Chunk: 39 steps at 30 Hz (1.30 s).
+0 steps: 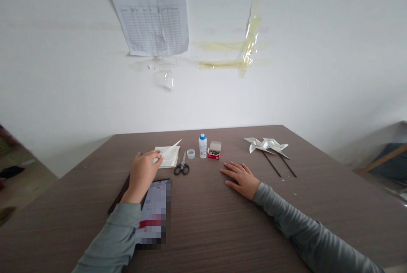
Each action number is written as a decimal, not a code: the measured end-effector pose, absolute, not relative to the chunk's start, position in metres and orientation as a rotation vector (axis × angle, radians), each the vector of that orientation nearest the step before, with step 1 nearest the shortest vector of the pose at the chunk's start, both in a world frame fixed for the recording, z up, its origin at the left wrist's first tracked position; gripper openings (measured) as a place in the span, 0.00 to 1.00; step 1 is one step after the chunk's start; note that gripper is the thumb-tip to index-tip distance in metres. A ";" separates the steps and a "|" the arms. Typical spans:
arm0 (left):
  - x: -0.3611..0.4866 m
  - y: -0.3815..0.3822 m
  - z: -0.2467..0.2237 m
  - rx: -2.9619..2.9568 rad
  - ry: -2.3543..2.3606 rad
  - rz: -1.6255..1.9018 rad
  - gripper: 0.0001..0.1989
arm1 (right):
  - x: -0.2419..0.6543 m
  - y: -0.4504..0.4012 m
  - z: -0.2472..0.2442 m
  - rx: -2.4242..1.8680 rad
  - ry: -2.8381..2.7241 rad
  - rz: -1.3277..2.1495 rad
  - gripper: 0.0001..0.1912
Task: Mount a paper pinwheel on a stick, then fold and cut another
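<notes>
My left hand (145,171) pinches the edge of a thin white paper sheet (171,149), which tilts up above a stack of white paper (171,160) on the table. Flat on the tabletop, with fingers spread and nothing in them, rests my right hand (242,180). Black-handled scissors (182,168) lie just right of the stack. Beside them are a roll of clear tape (190,154), a white bottle with a blue cap (202,146) and an open red box of small metal pieces (214,151).
Two paper pinwheels on dark sticks (270,145) lie at the back right of the brown table (203,213). A phone or tablet (155,209) is under my left forearm, near dark sticks (119,196). A printed sheet (152,25) is taped to the wall behind.
</notes>
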<state>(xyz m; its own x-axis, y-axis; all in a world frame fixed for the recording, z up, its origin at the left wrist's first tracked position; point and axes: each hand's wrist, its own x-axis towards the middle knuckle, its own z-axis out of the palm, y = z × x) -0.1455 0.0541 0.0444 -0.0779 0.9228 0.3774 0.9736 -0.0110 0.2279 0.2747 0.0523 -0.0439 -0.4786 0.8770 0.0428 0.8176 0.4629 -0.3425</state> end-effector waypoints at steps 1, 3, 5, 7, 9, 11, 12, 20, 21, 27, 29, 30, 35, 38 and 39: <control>-0.140 0.050 0.040 -2.055 -2.105 -0.668 0.16 | 0.277 0.053 -0.046 -1.467 -2.500 0.409 0.32; -0.129 0.041 0.031 -2.069 -2.056 -0.688 0.16 | 0.280 0.054 -0.050 -1.479 -2.505 0.415 0.33; -0.118 0.033 0.022 -2.101 -2.015 -0.687 0.17 | 0.281 0.054 -0.050 -1.497 -2.507 0.424 0.33; -0.109 0.026 0.016 -2.149 -2.001 -0.676 0.17 | 0.280 0.054 -0.049 -1.506 -2.508 0.435 0.33; -0.100 0.020 0.010 -2.236 -1.968 -0.660 0.16 | 0.278 0.054 -0.047 -1.501 -2.508 0.447 0.33; -0.090 0.013 0.005 -2.321 -1.929 -0.654 0.16 | 0.277 0.054 -0.045 -1.487 -2.508 0.457 0.33; -0.085 0.010 0.003 -2.371 -1.900 -0.654 0.16 | 0.277 0.054 -0.045 -1.480 -2.509 0.462 0.33; -0.060 0.000 0.004 -2.598 -1.943 -0.565 0.12 | 0.276 0.058 -0.049 -1.457 -2.521 0.441 0.34; -0.060 -0.001 0.004 -2.594 -1.939 -0.570 0.09 | 0.275 0.058 -0.049 -1.469 -2.525 0.442 0.34; -0.056 -0.003 -0.004 -2.503 -1.914 -0.531 0.15 | 0.272 0.056 -0.045 -1.503 -2.523 0.429 0.33; -0.052 -0.005 -0.008 -2.541 -1.878 -0.508 0.15 | 0.273 0.056 -0.044 -1.496 -2.519 0.427 0.33; -0.051 -0.006 -0.010 -2.558 -1.861 -0.508 0.14 | 0.273 0.056 -0.044 -1.489 -2.520 0.427 0.33; -0.038 -0.012 -0.014 -2.651 -1.807 -0.469 0.15 | 0.272 0.058 -0.048 -1.482 -2.523 0.424 0.34; -0.032 -0.015 -0.015 -2.716 -1.747 -0.442 0.16 | 0.269 0.060 -0.053 -1.527 -2.506 0.395 0.34; -0.030 -0.015 -0.016 -2.731 -1.738 -0.440 0.17 | 0.268 0.060 -0.055 -1.536 -2.498 0.382 0.34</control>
<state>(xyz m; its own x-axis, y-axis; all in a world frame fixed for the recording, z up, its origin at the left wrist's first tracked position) -0.0300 -0.0155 -0.0158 0.3998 0.9029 0.1580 0.8692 -0.4281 0.2473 0.2679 0.0602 -0.0553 -0.4480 0.8938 0.0215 0.8466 0.4319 -0.3111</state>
